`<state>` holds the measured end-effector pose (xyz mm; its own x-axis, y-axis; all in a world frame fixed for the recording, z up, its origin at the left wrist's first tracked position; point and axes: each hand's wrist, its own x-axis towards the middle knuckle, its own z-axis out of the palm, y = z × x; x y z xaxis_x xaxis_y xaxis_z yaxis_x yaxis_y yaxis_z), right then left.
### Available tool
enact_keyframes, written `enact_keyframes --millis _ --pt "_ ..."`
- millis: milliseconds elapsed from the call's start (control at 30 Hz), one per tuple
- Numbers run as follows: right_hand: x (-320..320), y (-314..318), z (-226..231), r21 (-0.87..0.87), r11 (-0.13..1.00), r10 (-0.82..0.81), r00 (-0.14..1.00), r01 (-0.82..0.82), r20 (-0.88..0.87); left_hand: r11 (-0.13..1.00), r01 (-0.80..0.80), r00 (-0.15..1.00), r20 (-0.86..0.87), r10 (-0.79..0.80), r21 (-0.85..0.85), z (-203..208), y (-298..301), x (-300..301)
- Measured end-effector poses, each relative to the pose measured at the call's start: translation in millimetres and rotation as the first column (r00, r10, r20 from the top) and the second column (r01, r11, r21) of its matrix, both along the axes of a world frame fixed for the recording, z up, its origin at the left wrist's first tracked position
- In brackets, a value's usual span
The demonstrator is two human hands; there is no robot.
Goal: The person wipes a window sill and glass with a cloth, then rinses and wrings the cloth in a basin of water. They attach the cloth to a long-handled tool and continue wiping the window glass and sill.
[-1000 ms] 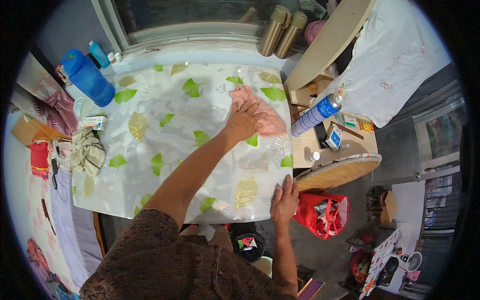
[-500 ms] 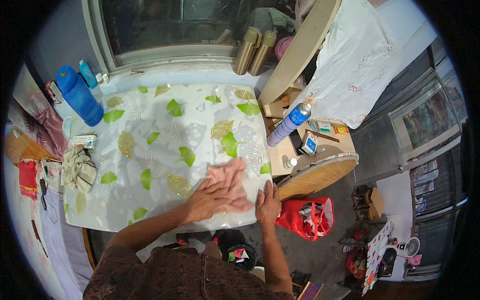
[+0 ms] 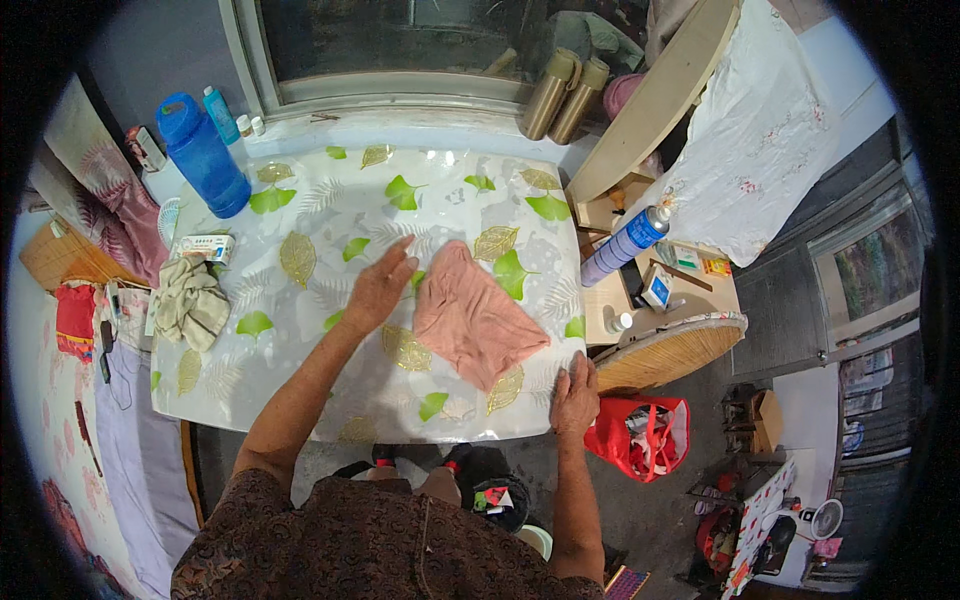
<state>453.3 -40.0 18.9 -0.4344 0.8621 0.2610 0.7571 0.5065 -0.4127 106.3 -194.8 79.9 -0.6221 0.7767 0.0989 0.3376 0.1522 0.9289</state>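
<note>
A pink cloth (image 3: 470,320) lies spread out on the table (image 3: 300,385), over a plastic cover printed with green and gold leaves. To its left is my left hand (image 3: 383,287), fingers apart and holding nothing; whether it touches the cover I cannot tell. My right hand (image 3: 575,397) rests at the table's right front corner with its fingers stretched forward, apart from the cloth.
A crumpled beige cloth (image 3: 190,302), a small white box (image 3: 207,248) and a big blue bottle (image 3: 205,160) stand along the left side. On the right, a spray can (image 3: 626,244) leans above a round wicker-edged piece (image 3: 670,355). A red bag (image 3: 638,437) sits on the floor.
My left hand has let go of the pink cloth and moved away to its left. The cloth, bunched under that hand before, now lies flatter. My right hand stays at the corner; the view has shifted.
</note>
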Motion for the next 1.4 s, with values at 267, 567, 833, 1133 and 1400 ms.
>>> enact_keyframes --millis 267,567,833,1133,1400 --pt "3 1 -1 0.011 1.0 0.011 1.0 -0.011 -0.007 0.971 0.19 0.81 -0.536 -0.239 -0.146 -16 34 55" --pt "1 0 2 -0.042 0.999 0.006 1.0 -0.005 0.011 0.884 0.414 0.517 -0.744 -0.423 -0.215 -44 39 158" --pt "7 0 -1 -0.021 1.0 0.021 0.999 -0.021 0.027 0.942 -0.313 0.459 -0.85 0.26 0.119 -28 53 -17" --pt "1 -4 2 -0.042 0.999 0.011 0.998 -0.009 0.067 0.418 -0.799 0.563 -0.782 0.268 -0.432 -57 -9 -112" --pt "0 -4 13 -0.104 0.995 -0.001 0.997 0.009 0.078 0.869 -0.487 0.256 -0.938 0.235 0.085 -41 176 -38"
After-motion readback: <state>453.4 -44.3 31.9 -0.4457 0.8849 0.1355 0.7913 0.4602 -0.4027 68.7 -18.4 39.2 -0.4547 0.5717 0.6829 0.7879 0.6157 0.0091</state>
